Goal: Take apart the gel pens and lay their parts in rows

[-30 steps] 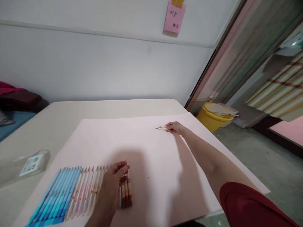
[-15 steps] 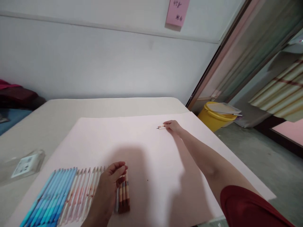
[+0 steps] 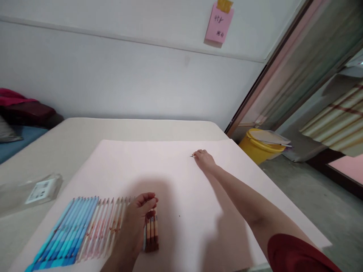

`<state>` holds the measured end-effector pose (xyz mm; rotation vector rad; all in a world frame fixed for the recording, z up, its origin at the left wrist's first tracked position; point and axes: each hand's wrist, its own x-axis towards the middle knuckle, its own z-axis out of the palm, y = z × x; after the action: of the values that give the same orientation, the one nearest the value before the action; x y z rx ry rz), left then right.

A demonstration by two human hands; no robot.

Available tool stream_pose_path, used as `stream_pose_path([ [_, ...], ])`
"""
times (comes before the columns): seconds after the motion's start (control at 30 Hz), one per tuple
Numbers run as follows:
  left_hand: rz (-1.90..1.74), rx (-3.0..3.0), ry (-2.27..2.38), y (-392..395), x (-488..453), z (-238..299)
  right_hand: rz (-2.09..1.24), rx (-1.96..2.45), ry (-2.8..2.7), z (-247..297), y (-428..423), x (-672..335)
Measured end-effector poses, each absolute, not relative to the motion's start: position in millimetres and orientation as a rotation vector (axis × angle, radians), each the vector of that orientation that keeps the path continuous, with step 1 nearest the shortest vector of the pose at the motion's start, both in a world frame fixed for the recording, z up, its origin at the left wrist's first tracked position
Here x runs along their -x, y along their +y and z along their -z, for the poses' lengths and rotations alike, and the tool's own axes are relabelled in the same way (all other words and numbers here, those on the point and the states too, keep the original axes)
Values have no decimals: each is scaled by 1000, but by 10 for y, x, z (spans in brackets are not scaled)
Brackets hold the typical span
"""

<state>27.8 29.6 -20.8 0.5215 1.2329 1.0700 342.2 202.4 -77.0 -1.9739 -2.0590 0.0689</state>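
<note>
My right hand (image 3: 204,159) is closed round a pale slim pen (image 3: 193,155) near the far right of the pink sheet. Only the pen's dark fine tip and a little of its barrel show past the fingers. My left hand (image 3: 140,211) hovers or rests over the right end of a row of pens, fingers curled in and thumb close to them; whether anything is pinched there is hidden. Brown-and-orange pens (image 3: 151,234) lie partly under it. To its left lie pale pens with reddish marks (image 3: 99,230) and blue pens (image 3: 69,230).
The large pink sheet (image 3: 181,181) covers much of the cream table (image 3: 136,128). A clear plastic packet with a white label (image 3: 41,190) lies at the left. Beyond the table's right edge stands a yellow bin (image 3: 252,147). A pink note (image 3: 219,24) is taped to the wall.
The view has shifted slightly. My right hand has turned over the pen, so less of its barrel shows. My left hand stays over the pens in much the same pose.
</note>
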Motion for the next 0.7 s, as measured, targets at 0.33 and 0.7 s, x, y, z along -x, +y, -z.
stream_pose_path([
  [0.33, -1120, -545, 1186, 295, -163, 179, 36, 2066, -2042, 745, 2082, -3348],
  [0.7, -1283, -480, 1123, 283, 55, -45, -330, 1845, -2123, 550, 1258, -2782],
])
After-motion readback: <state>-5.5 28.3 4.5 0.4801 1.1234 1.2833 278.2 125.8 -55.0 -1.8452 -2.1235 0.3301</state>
